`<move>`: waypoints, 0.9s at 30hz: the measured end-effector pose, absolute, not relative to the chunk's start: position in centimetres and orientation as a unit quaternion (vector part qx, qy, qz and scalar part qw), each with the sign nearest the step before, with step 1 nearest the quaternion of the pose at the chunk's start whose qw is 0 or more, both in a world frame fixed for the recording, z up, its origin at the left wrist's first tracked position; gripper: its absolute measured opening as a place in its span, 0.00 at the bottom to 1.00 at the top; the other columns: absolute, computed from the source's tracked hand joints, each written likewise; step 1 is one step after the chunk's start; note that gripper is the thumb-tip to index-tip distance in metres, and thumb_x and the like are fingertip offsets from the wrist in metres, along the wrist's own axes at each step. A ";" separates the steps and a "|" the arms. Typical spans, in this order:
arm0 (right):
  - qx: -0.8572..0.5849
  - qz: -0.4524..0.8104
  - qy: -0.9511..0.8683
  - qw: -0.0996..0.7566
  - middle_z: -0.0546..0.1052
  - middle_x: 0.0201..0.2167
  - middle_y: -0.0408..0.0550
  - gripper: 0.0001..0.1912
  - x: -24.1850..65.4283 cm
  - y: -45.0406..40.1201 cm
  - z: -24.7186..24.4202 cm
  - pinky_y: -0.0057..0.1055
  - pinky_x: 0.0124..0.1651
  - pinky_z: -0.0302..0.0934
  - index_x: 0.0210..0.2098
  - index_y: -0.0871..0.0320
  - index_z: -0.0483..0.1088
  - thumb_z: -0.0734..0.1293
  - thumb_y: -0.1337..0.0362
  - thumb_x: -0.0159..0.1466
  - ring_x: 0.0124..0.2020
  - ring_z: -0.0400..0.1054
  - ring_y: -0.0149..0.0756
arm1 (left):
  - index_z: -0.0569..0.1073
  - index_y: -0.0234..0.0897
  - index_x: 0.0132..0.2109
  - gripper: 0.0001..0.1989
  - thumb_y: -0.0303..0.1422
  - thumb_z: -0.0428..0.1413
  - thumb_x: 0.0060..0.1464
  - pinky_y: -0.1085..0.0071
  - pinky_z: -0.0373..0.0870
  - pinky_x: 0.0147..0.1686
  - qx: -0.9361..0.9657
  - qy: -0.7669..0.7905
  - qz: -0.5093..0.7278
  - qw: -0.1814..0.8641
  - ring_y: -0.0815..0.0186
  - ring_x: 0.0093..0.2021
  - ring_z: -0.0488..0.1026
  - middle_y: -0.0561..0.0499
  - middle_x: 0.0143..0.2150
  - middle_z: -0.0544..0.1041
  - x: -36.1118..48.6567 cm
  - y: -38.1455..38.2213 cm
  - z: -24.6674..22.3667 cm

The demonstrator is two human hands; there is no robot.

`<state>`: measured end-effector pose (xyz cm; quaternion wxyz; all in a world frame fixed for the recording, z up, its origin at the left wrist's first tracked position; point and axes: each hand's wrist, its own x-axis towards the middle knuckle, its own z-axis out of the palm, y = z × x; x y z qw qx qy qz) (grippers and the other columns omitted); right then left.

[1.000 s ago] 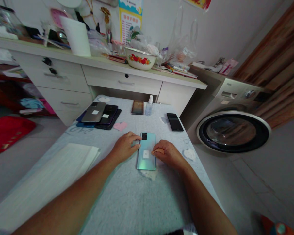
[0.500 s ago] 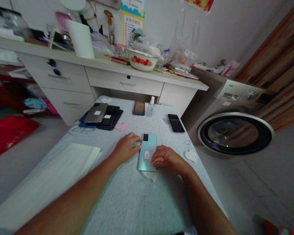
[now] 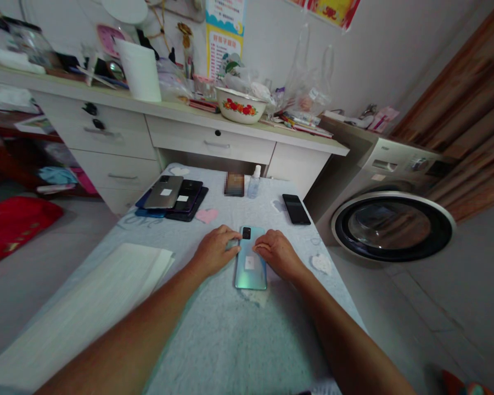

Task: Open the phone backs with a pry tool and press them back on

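The blue phone [image 3: 251, 278] lay back side up in the middle of the tabletop [image 3: 230, 340], between the two hands. The left hand [image 3: 216, 248] touched the phone's left edge near the camera bump. Its grip was loose, with thumb and fingers apart. The right hand [image 3: 279, 253] bent over the phone's upper right part. Its grip was pinched tight on an orange bit [image 3: 261, 247], mostly hidden by the fingers. The white sticker [image 3: 250, 263] sat just below those fingertips.

The phone was well apart from every side of the tabletop. Plain cloth stretched from its bottom end toward the person. The black phone [image 3: 296, 209] lay by the right edge. The bottle [image 3: 253, 184] stood near the far edge. The pile of phones [image 3: 164, 192] lay far left, and the white sheet [image 3: 94, 296] ran along the left side.
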<state>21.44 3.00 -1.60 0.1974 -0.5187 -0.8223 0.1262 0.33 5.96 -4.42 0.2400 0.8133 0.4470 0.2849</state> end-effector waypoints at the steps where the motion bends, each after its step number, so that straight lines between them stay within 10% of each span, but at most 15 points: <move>1: -0.526 0.119 -0.820 0.192 0.73 0.31 0.48 0.08 21.4 3.3 -1.6 0.31 0.43 0.53 0.35 0.59 0.76 0.65 0.65 0.65 0.38 0.64 0.37 | 0.76 0.40 0.46 0.13 0.29 0.57 0.52 0.66 0.69 0.43 0.813 0.447 0.286 0.240 0.61 0.43 0.72 0.49 0.42 0.73 0.3 6.0 -4.5; 27: -0.495 0.130 -0.830 0.222 0.74 0.34 0.48 0.07 20.5 4.7 -2.5 0.32 0.46 0.55 0.37 0.56 0.77 0.66 0.65 0.65 0.40 0.64 0.37 | 0.76 0.42 0.46 0.13 0.31 0.57 0.53 0.66 0.70 0.43 0.813 0.451 0.281 0.239 0.60 0.44 0.72 0.49 0.42 0.73 0.3 6.0 -4.4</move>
